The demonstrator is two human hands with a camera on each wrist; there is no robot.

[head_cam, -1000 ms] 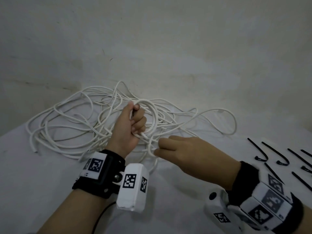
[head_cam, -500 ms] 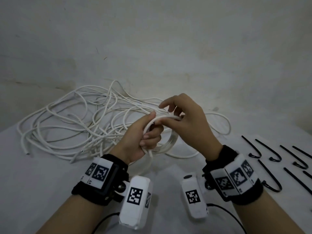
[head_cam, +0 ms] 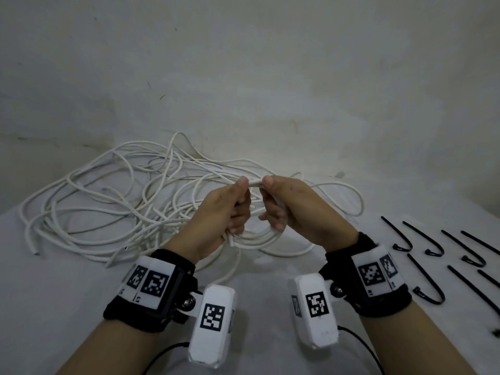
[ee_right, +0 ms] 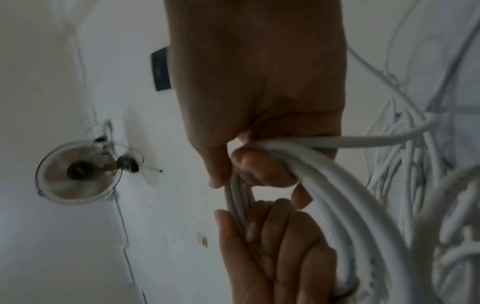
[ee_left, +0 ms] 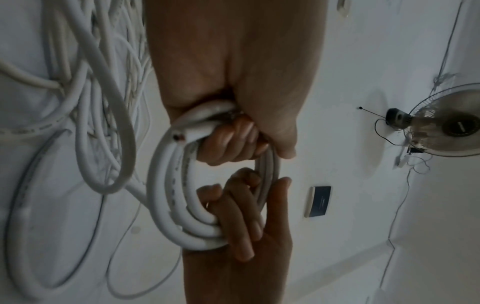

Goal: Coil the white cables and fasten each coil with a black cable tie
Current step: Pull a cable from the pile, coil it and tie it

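Both hands hold a small coil of white cable [head_cam: 255, 239] above the table. My left hand [head_cam: 230, 209] grips the coil's left side, its fingers curled round several turns [ee_left: 166, 197], and the cut cable end [ee_left: 179, 137] pokes out beside them. On the opposite side, my right hand [head_cam: 281, 207] has its fingers curled round the coil [ee_right: 324, 185]. The two thumbs nearly meet on the top turn. From the coil the cable trails into a loose tangle of white cable [head_cam: 113, 201] lying behind and to the left. Several black cable ties [head_cam: 427, 282] lie on the table at the right.
The table [head_cam: 54, 280] has a white cover and stands against a bare pale wall [head_cam: 243, 77]. The wrist views look up at a wall fan [ee_left: 446, 127] and a dark switch plate [ee_left: 320, 201]. Thin black wires [head_cam: 162, 353] run from the wrist cameras.
My right hand brought cable up from near the table onto the coil, then took hold of the coil's right side. Both hands now hold the coil, slightly to the right.
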